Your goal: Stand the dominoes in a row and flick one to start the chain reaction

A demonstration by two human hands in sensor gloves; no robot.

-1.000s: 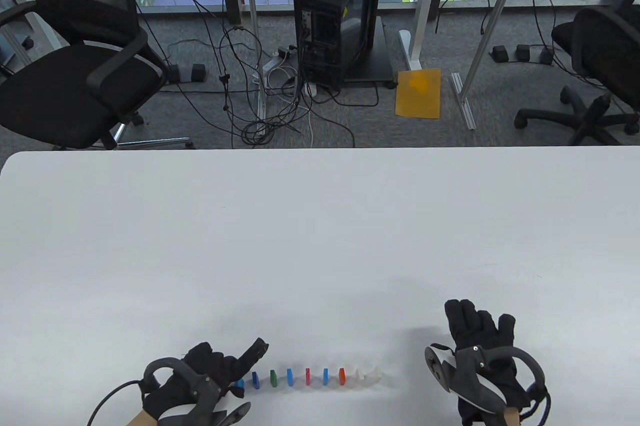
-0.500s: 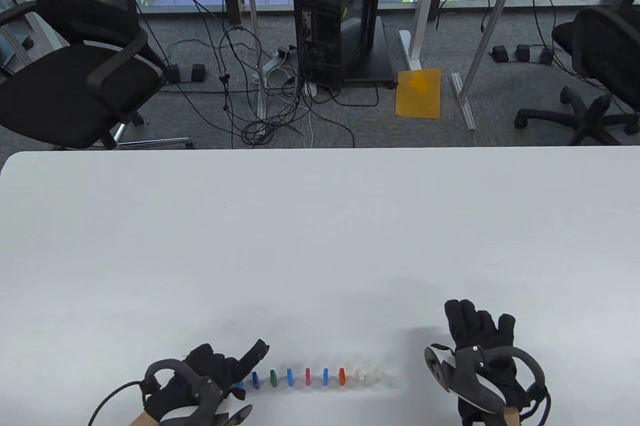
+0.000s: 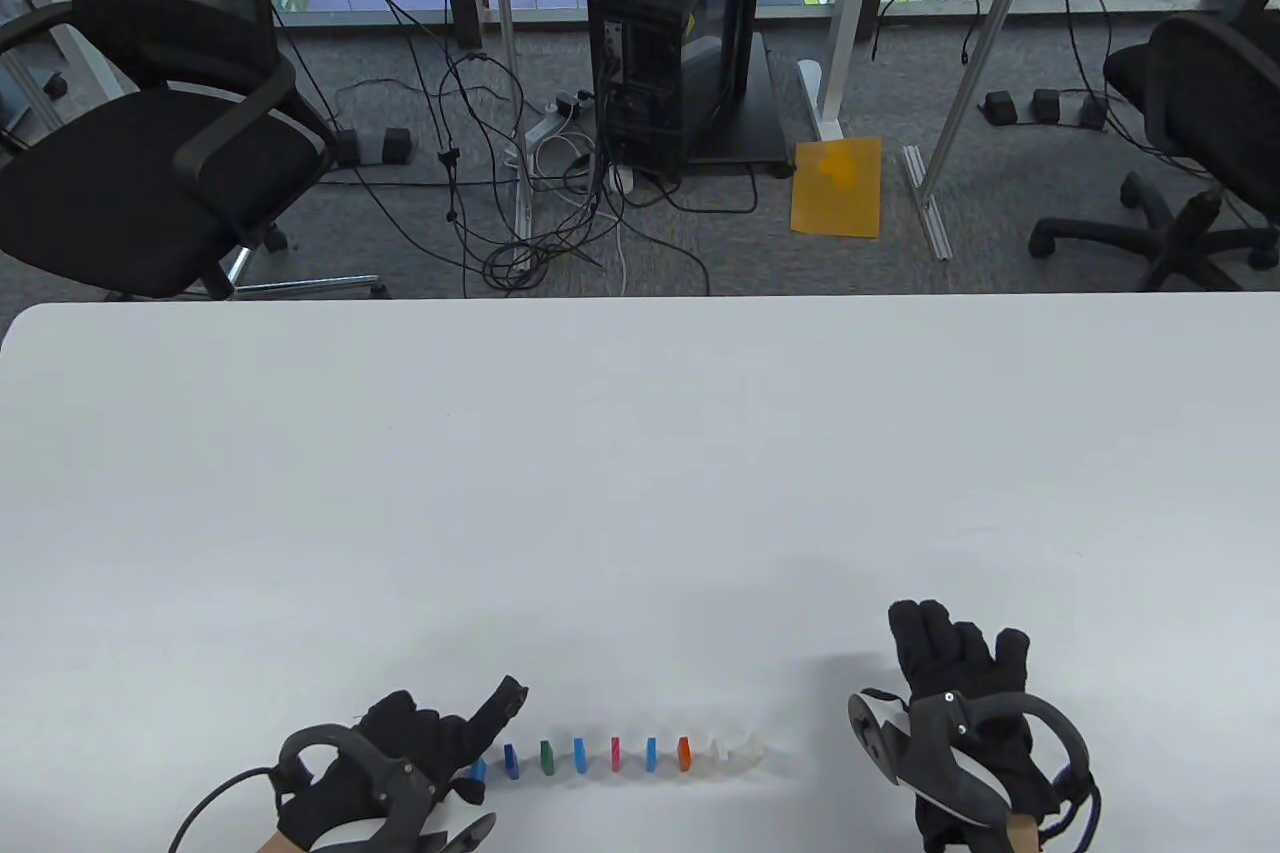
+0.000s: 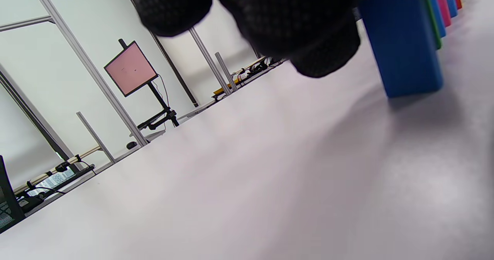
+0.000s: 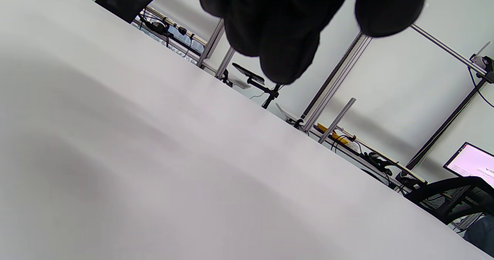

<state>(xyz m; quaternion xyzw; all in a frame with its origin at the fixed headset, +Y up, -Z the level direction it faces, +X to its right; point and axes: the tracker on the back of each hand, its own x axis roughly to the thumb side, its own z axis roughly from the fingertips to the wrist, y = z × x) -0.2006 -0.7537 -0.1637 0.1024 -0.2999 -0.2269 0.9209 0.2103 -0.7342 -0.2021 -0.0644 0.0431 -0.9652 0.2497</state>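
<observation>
Behind the white desk [image 3: 640, 453] lies a grey carpeted floor with two black office chairs [image 3: 150, 153], a tangle of cables [image 3: 520, 223], a black computer tower [image 3: 685, 33] and an orange sheet [image 3: 838, 188].

Near the desk's front edge, somewhat left of its middle, a row of dominoes [image 3: 615, 754] stands upright, running left to right: light blue, dark blue, green, blue, red, blue, orange, then two pale translucent ones at the right end. They stand apart from one another.

At the row's left end sits the left hand [image 3: 400, 763], most fingers curled in, gripping nothing, the index finger [image 3: 497, 713] stretched out toward the far right above the first pieces. Whether it touches one I cannot tell. From the left wrist view a dark blue domino [image 4: 401, 48] stands close beside the gloved fingertips, the coloured ones lined up behind it.

Well to the right of the row, the right hand [image 3: 960, 693] rests flat on the desk, fingers straight and relaxed, grasping nothing.
</observation>
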